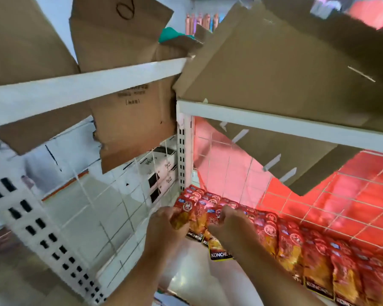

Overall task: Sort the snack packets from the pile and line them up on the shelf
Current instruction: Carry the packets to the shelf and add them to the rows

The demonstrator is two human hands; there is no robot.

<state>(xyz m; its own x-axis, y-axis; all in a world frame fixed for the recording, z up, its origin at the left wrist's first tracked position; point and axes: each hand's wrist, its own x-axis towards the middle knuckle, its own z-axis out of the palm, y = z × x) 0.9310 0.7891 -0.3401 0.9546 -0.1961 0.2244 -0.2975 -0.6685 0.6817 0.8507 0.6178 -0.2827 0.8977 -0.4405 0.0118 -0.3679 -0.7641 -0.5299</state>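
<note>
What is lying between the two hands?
In the head view, red snack packets lie between the left hand and right hand; both hold them.

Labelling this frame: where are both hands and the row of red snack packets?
Left hand [164, 220]: head view, back of hand.
Right hand [229, 219]: head view, knuckles.
Row of red snack packets [314, 255]: head view, mid-row packet.

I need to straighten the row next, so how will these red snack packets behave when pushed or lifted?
Probably floppy: the packet in the right hand bends forward. Likely light, as the left hand holds a second packet by the fingers alone. The glossy film looks slippery, and the leaning row could slide or domino on the smooth shelf.
</note>
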